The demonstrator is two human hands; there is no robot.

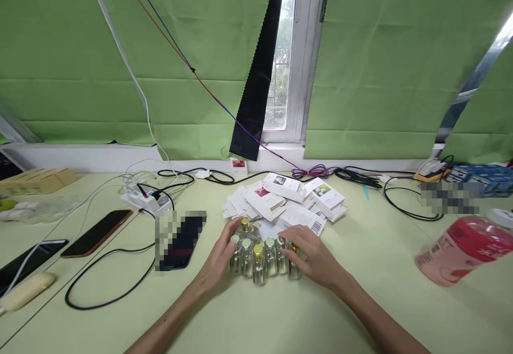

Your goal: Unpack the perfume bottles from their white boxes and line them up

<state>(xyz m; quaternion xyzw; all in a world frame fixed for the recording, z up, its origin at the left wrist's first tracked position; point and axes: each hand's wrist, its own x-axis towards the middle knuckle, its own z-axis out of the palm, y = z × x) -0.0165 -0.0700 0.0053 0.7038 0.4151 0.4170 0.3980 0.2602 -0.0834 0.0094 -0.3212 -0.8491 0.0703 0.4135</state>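
Observation:
Several small clear glass perfume bottles point(258, 268) stand upright in a cluster on the pale green table, with pale green or gold caps. A wider, gold-capped bottle point(245, 225) stands behind them on the left. My left hand point(216, 260) curves around the left side of the cluster, fingers apart, its thumb by a pale-capped bottle point(235, 258). On the right side, my right hand point(312, 252) is cupped with fingers spread, reaching over the end bottles. Its fingers partly hide a gold-capped bottle point(294, 268). Whether either hand presses on the glass is hard to make out.
Small white cartons point(266, 201) lie heaped behind the bottles. To the left are a phone point(186, 241), another phone point(96, 233), a looped black cable point(108, 307) and a power strip point(146, 201). A pink-labelled plastic jar point(460, 249) lies tilted at right.

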